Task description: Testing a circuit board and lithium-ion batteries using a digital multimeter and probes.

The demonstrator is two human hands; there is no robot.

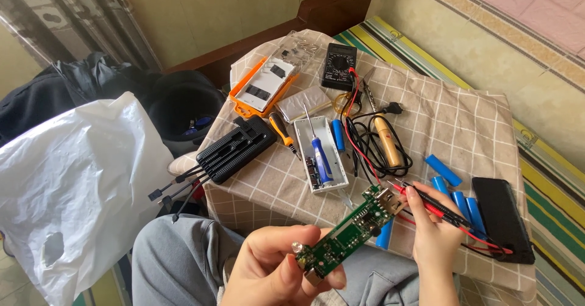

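Centrally, long green circuit board gripped in left hand, right hand clamping red and black probes.

Cluttered cloth; bare right-rear patch.

A circuit board is held between left hand and right hand — before the table, multimeter at its rear.

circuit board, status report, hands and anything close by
Left hand grips green circuit board. Right hand holds red and black probes at its far end. Blue cells lie close behind.
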